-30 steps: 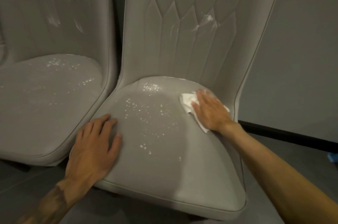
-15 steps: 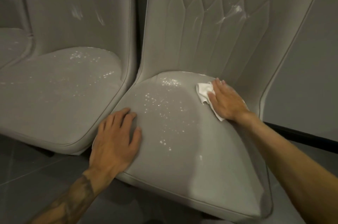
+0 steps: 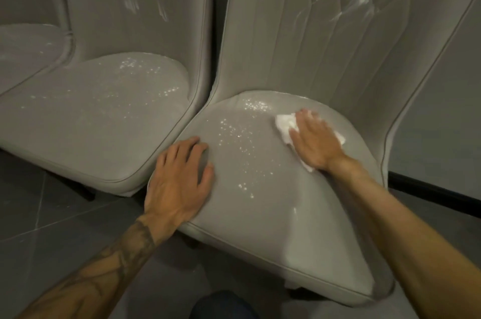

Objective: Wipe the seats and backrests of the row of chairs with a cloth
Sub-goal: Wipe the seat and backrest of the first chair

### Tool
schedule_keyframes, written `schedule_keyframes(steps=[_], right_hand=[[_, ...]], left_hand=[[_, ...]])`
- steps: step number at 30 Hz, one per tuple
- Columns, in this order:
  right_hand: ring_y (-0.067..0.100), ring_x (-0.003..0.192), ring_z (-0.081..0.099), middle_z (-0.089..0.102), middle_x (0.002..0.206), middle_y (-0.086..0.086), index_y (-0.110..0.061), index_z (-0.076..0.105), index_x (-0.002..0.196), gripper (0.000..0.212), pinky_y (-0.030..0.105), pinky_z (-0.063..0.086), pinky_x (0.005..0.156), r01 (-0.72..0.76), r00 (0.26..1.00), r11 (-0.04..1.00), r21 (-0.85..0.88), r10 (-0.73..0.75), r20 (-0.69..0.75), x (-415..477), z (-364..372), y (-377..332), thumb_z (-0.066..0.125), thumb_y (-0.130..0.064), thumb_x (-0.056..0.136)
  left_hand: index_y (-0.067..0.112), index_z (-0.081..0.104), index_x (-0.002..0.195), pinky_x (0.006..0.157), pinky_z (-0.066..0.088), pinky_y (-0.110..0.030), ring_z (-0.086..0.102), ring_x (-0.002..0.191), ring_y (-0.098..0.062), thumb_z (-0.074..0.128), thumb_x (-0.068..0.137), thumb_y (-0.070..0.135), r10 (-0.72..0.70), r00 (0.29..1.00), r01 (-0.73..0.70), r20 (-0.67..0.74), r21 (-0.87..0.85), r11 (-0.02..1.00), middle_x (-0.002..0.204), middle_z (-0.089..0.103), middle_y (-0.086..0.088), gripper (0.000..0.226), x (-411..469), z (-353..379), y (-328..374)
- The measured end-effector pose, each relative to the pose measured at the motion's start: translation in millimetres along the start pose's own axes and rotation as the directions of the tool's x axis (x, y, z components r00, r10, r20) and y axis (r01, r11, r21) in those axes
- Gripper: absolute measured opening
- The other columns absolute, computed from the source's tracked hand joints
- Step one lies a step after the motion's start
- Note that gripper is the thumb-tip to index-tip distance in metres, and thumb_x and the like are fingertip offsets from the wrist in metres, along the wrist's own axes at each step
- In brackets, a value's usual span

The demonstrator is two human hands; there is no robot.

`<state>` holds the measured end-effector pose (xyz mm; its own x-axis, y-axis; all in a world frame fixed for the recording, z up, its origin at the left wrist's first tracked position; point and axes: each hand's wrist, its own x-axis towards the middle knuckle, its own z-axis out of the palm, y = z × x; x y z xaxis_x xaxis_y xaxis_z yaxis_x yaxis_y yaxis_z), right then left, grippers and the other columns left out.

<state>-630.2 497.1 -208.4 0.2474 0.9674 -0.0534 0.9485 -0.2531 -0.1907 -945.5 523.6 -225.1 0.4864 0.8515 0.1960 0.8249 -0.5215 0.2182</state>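
Your right hand (image 3: 315,144) lies flat, fingers straight and together, pressing the white cloth (image 3: 285,124) onto the seat (image 3: 260,209) of the nearest chair. The cloth sits at about two o'clock on that seat, close to where the cushion meets the backrest (image 3: 299,32). One crumpled end shows beyond your fingertips toward eleven o'clock, and another edge peeks out under the heel of your hand.

Your left hand (image 3: 179,183) is spread open with the palm down on the same seat's edge at about nine o'clock, and it grips nothing.

Between your two hands, bright droplets (image 3: 242,136) speckle the grey cushion, thickest toward twelve o'clock. The backrest carries whitish streaks (image 3: 361,3) at its one o'clock side.

At ten o'clock from your left hand stands a second chair (image 3: 99,120), its seat edge touching or almost touching the first, and its seat is also dotted with droplets. A third chair's seat (image 3: 23,50) shows at the far nine o'clock edge. Grey floor tiles (image 3: 39,227) lie below, and a grey wall (image 3: 442,115) with a dark baseboard (image 3: 429,189) runs at three o'clock.
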Motion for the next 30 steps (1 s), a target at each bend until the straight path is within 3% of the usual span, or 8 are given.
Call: schedule_keyframes(steps=[3,9,12,15,18,21,24,30], right_hand=[[0.024,0.157,0.015,0.019,0.169,0.003,-0.018,0.019,0.160,0.068,0.031,0.009,0.125,0.260,0.964,0.965,0.041,-0.262,0.044,-39,18,-20,0.011,-0.056,0.105],[0.030,0.157,0.013,0.014,0.170,0.013,-0.008,0.015,0.162,0.061,0.039,0.010,0.127,-0.050,0.997,0.998,-0.048,0.052,0.057,-30,-15,36,0.024,-0.038,0.110],[0.041,0.145,0.036,0.036,0.158,0.022,0.000,0.032,0.153,0.060,0.043,0.025,0.120,0.184,0.983,0.982,0.040,-0.184,0.011,-59,4,-22,0.025,-0.038,0.109],[0.017,0.159,0.008,0.012,0.171,0.000,-0.017,0.016,0.163,0.067,0.027,-0.001,0.128,0.415,0.909,0.910,0.008,-0.415,0.036,-106,19,-34,0.008,-0.053,0.107],[0.011,0.158,0.005,0.009,0.171,-0.005,-0.024,0.011,0.163,0.067,0.011,-0.013,0.117,0.243,0.969,0.970,0.018,-0.244,0.051,-106,4,10,0.011,-0.057,0.105],[0.015,0.159,0.003,0.007,0.172,0.000,-0.019,0.010,0.163,0.066,0.026,-0.003,0.126,0.065,0.997,0.998,-0.008,-0.065,0.047,-109,-5,22,0.010,-0.050,0.105],[0.031,0.154,0.027,0.031,0.164,0.015,-0.007,0.030,0.158,0.063,0.045,0.024,0.125,0.207,0.978,0.976,-0.066,-0.208,-0.013,-130,20,-51,0.012,-0.041,0.107],[0.023,0.158,0.013,0.017,0.170,0.006,-0.016,0.018,0.162,0.066,0.043,0.015,0.129,0.248,0.969,0.967,-0.059,-0.248,0.015,-134,18,-35,0.006,-0.050,0.107]], left_hand=[[0.018,0.046,0.149,0.116,0.038,-0.044,0.045,0.137,-0.023,0.033,0.102,0.050,0.005,1.000,-0.006,-0.004,-0.028,1.000,0.154,0.047,-0.003,0.058,-2,1,-3],[0.018,0.041,0.152,0.118,0.035,-0.043,0.044,0.138,-0.022,0.033,0.102,0.049,-0.018,1.000,0.017,-0.023,-0.035,0.999,0.154,0.047,-0.003,0.060,-2,3,-2],[0.016,0.043,0.150,0.118,0.037,-0.044,0.047,0.136,-0.023,0.034,0.101,0.048,-0.025,0.999,0.023,-0.026,-0.051,0.998,0.151,0.049,-0.004,0.059,-3,1,-1],[0.015,0.044,0.148,0.116,0.038,-0.045,0.048,0.134,-0.025,0.034,0.101,0.048,-0.013,0.999,0.011,-0.031,-0.062,0.998,0.150,0.050,-0.006,0.059,-3,0,-1],[0.015,0.044,0.148,0.116,0.039,-0.046,0.048,0.133,-0.025,0.035,0.101,0.047,-0.001,0.999,-0.001,-0.033,-0.052,0.999,0.149,0.051,-0.006,0.058,-2,2,-2],[0.015,0.044,0.147,0.116,0.039,-0.045,0.048,0.133,-0.024,0.035,0.102,0.046,-0.003,0.999,0.000,-0.051,-0.059,0.998,0.149,0.051,-0.006,0.056,-1,4,-4],[0.015,0.045,0.147,0.115,0.039,-0.045,0.048,0.132,-0.024,0.036,0.101,0.046,-0.014,0.999,0.012,-0.045,-0.052,0.999,0.148,0.051,-0.006,0.056,-2,5,-3],[0.014,0.046,0.146,0.115,0.037,-0.043,0.047,0.132,-0.023,0.035,0.101,0.046,-0.001,0.999,-0.001,-0.046,-0.037,0.999,0.149,0.050,-0.005,0.056,-3,3,-4]])
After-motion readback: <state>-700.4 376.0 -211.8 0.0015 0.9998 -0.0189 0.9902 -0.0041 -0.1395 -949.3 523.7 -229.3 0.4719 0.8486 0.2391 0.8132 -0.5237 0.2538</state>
